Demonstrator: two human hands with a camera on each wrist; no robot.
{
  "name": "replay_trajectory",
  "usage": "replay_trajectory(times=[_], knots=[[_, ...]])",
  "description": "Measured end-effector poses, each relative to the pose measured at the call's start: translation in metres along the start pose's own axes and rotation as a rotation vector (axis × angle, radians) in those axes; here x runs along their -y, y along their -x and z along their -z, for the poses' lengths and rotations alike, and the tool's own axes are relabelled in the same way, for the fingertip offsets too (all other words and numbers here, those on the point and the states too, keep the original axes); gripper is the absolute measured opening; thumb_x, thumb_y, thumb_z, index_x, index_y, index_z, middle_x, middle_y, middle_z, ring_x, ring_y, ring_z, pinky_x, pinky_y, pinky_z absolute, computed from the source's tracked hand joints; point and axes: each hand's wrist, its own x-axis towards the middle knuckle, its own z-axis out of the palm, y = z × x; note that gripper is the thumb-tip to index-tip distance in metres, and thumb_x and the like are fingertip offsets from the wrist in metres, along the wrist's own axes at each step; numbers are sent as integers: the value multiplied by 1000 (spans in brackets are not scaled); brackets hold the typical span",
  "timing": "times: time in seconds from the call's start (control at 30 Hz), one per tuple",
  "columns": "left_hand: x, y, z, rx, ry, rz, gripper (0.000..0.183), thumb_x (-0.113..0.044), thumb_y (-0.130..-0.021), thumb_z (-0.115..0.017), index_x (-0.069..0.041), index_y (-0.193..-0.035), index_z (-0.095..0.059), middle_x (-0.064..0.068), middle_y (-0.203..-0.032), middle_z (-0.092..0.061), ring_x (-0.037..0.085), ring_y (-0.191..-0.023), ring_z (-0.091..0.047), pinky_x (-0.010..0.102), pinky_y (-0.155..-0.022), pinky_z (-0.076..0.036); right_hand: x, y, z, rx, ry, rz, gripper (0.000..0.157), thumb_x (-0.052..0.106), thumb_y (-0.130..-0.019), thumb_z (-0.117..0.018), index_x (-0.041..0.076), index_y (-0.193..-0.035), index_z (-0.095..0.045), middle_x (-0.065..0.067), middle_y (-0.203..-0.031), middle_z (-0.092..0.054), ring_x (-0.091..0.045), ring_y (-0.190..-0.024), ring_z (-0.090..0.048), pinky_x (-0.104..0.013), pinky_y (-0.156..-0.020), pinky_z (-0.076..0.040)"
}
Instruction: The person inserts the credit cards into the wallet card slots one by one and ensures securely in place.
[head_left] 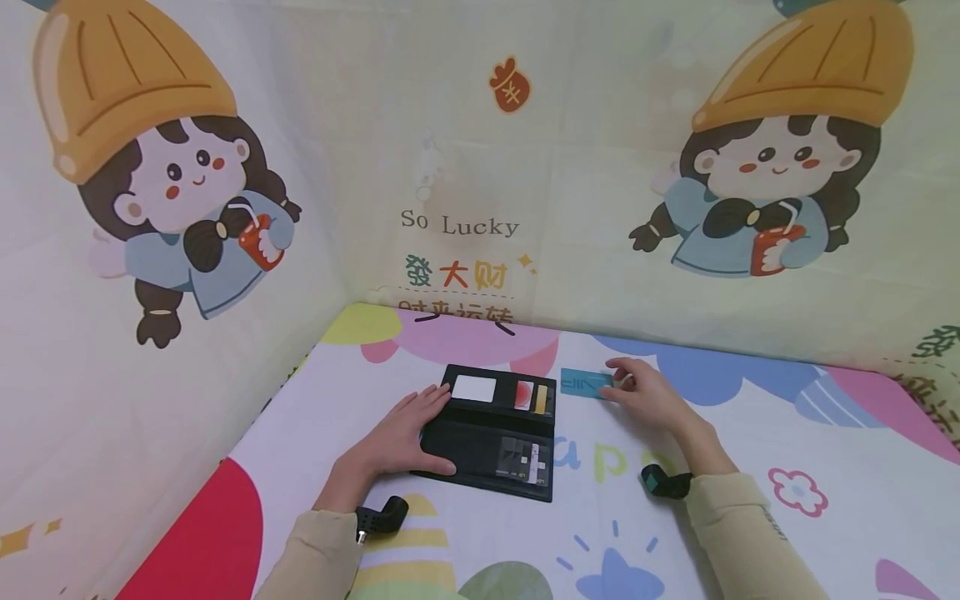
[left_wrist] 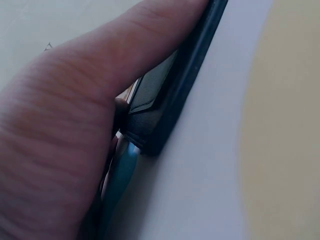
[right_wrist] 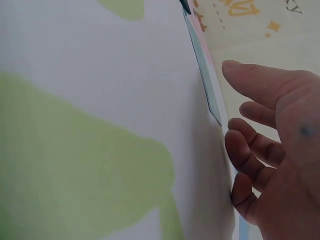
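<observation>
A black bifold wallet (head_left: 465,446) lies spread out on the table in the head view. Its upper half carries a white card (head_left: 474,388), a red-and-white card (head_left: 522,395) and a yellow card (head_left: 542,400); a clear window (head_left: 517,461) with cards is in the lower half. My left hand (head_left: 397,435) rests on the wallet's left side, fingers extended and thumb over the lower half. To the right of the wallet, a blue card (head_left: 579,383) lies flat. At its right end is my right hand (head_left: 654,398), fingers loosely bent and not closed round the card (right_wrist: 204,72).
The table is covered by a colourful printed cloth (head_left: 720,533). Behind it and at the left hang pale printed fabric walls (head_left: 585,192) with cartoon figures. Each wrist wears a black camera mount, one on the left (head_left: 384,517) and one on the right (head_left: 666,483).
</observation>
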Motion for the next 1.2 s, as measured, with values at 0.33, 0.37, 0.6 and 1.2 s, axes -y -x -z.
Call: replay_trajectory(times=[0.33, 0.37, 0.6, 1.2], knots=[[0, 0, 1, -1, 0, -3, 117, -66, -71, -80, -7, -159, -31, 4, -166, -24, 24, -153, -13, 45, -124, -8, -8, -3, 0, 20, 7, 4, 53, 21, -92, -75, -8, -132, -57, -17, -109, -61, -29, -93, -55, -46, -85, -47], [0, 0, 0, -2, 0, -2, 117, -66, -71, -80, -7, -159, -31, 4, -166, -24, 23, -153, -13, 45, -124, -8, -8, -4, 0, 24, 6, 1, 53, 21, -92, -76, -8, -132, -57, -17, -109, -61, -30, -93, -55, -46, -85, -46], [2, 1, 0, -2, -2, -5, 117, -68, -71, -79, -8, -159, -31, 3, -166, -24, 22, -153, -12, 44, -124, -7, -12, -6, -1, 57, 15, 11, 53, 20, -89, -79, -8, -129, -59, -18, -112, -59, -31, -96, -54, -48, -89, -47], [-2, 1, 1, 4, 8, -1, 115, -65, -72, -80, -7, -159, -31, 5, -165, -25, 24, -153, -13, 46, -124, -7, -3, -11, 4, 102, 63, -4, 43, 15, -86, -81, -9, -117, -61, -18, -103, -58, -32, -91, -52, -47, -84, -46]])
